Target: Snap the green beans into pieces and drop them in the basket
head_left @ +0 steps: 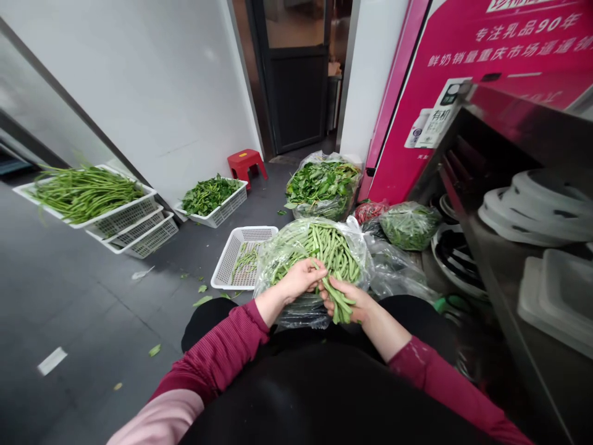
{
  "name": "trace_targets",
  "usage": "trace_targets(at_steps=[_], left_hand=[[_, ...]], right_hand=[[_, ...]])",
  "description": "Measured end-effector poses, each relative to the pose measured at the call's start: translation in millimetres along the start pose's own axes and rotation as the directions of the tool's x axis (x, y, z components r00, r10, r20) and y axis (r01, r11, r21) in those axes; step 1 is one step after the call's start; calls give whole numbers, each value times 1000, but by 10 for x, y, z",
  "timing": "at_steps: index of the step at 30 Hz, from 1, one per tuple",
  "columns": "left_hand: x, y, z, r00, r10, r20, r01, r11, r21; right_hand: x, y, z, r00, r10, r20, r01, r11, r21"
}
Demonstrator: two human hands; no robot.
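In the head view, my right hand [348, 299] is closed round a small bunch of green beans [340, 304], their ends pointing down toward my lap. My left hand [303, 276] meets it from the left, thumb and fingers pinched at the upper end of the beans. Just beyond both hands, a large clear plastic bag [273, 253] stands open, filled with long green beans [331, 242]. To its left sits a white perforated basket [222, 267] with some bean pieces [247, 258] in it.
Stacked white baskets [152, 238] with long green stems stand left, beside a basket of leafy greens [213, 194]. A red stool [247, 165] is by the wall. Ahead is a bag of leaves [324, 185]; a metal shelf [500, 296] with lids is close on the right.
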State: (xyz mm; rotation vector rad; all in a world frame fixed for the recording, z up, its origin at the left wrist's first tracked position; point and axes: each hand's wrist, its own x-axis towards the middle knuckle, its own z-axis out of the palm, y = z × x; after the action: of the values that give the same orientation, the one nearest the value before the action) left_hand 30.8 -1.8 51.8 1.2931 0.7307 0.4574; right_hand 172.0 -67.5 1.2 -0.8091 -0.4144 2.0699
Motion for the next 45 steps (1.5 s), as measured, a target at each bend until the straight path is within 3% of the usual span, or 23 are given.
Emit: trace_targets(at_steps=[3, 7, 13, 21, 24, 26, 29, 31, 35, 38, 41, 45], left_hand=[[75, -101, -90, 999, -20, 44, 26, 991, -133], [113, -110, -123, 997, 46, -60, -58, 977, -207], [95, -23, -126, 975, 175, -136, -181, 983, -29], [-3, -4, -139, 974, 225, -16, -224, 974, 39], [-89, -1, -141, 965, 261, 3, -257, 952, 166], [-168, 6, -168, 949, 307, 73, -311, 874, 374], [-248, -16, -248, 905, 297, 304, -424, 585, 691], [-226, -62, -304, 904, 226, 364, -428, 430, 795], [-51, -204, -328, 963, 209, 172, -231, 303, 924], [26, -344, -243, 966, 259, 20, -91, 266, 960], [1, -493, -130, 946, 323, 8, -81, 212, 974], [-103, -621, -61, 913, 390, 118, -167, 93, 982]], right_hand=[[-30, 29, 46, 997, 35, 62, -38, 999, 36], [-43, 40, 50, 999, 2, 33, -3, 999, 32], [-92, 25, 91, 995, -80, -61, 81, 997, 16], [-163, 17, 122, 999, -32, 2, 32, 999, 33], [-183, 32, 111, 999, -18, 35, 16, 999, 36], [-203, 59, 121, 1000, -23, 9, 23, 999, -28], [-233, 107, 170, 996, -49, -74, 35, 984, -176], [-252, 112, 205, 988, -86, -124, 57, 973, -224], [-306, -1, 215, 942, -182, -282, 139, 976, -167], [-278, -210, 245, 898, -155, -412, 134, 988, -80], [18, -483, 461, 921, -120, -370, 97, 992, -79], [921, -732, 1003, 954, -87, -287, 45, 987, -151]])
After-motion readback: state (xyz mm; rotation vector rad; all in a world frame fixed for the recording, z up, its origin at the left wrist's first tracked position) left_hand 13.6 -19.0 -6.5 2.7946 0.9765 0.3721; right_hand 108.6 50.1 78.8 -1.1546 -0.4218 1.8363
